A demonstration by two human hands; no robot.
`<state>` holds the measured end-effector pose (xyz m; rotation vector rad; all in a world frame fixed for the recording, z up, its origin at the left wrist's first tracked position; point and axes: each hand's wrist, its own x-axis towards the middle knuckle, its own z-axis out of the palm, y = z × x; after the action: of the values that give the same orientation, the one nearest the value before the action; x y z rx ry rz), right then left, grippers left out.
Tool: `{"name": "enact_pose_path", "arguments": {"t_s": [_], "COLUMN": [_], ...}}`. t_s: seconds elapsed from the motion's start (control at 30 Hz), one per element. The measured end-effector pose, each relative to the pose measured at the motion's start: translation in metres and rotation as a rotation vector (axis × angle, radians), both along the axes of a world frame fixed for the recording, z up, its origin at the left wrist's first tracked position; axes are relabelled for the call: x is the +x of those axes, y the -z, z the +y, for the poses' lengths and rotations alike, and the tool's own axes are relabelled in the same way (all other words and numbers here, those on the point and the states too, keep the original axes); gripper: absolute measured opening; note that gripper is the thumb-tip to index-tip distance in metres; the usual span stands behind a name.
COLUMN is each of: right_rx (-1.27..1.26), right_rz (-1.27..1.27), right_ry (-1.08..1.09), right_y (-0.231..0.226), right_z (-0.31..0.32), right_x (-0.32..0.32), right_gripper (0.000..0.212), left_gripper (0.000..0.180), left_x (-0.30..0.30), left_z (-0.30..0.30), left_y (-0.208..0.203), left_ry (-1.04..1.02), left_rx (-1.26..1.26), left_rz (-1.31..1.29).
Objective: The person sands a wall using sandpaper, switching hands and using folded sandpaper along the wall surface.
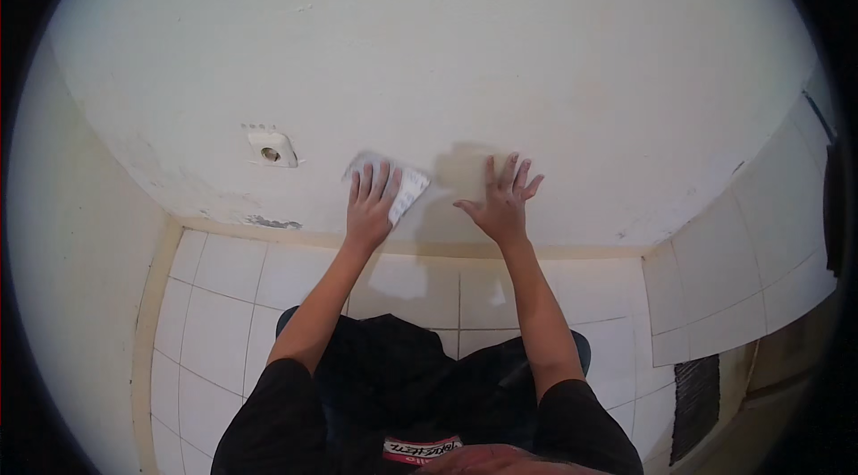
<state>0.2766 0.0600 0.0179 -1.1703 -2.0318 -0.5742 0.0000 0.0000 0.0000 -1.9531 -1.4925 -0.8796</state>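
I'm looking down into a narrow corner of a tiled room. The wall [500, 55] ahead is plain off-white plaster, scuffed and chipped along its lower edge, with a small wall fitting [271, 149] that has a round hole in it set to the left. Below the plaster, a band of square white tiles [223, 314] with thin dark grout lines runs down and across. A second tiled wall [751, 252] meets it on the right. Low on the right I see a dark slatted vent [695, 403]. The light is soft and even, leaving faint shadows on the plaster.
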Motion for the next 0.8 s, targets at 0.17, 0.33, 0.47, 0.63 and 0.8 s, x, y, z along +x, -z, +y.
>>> {"name": "enact_pose_path", "arguments": {"t_s": [0.17, 0.33, 0.47, 0.63, 0.8], "right_rx": [0.006, -0.018, -0.017, 0.009, -0.002], "right_rz": [0.001, 0.007, 0.014, 0.004, -0.01], "right_ry": [-0.019, 0.001, 0.021, 0.002, -0.009], "right_y": [0.0, 0.0, 0.002, 0.001, 0.002], "right_z": [0.003, -0.001, -0.001, 0.0, 0.0], "right_x": [-0.004, -0.001, 0.004, -0.001, 0.0], "right_gripper": [0.119, 0.113, 0.107, 0.113, 0.119], "left_gripper": [0.058, 0.058, 0.058, 0.058, 0.058], "left_x": [-0.012, 0.008, 0.03, 0.017, -0.01], "left_z": [-0.019, 0.003, 0.006, 0.002, -0.027], "left_y": [0.033, -0.04, -0.113, -0.077, 0.001], "left_ry": [0.046, 0.023, 0.077, 0.079, 0.023], "left_rx": [-0.148, -0.008, 0.083, 0.065, -0.13], "left_rz": [-0.036, -0.131, -0.162, -0.135, -0.068]}}
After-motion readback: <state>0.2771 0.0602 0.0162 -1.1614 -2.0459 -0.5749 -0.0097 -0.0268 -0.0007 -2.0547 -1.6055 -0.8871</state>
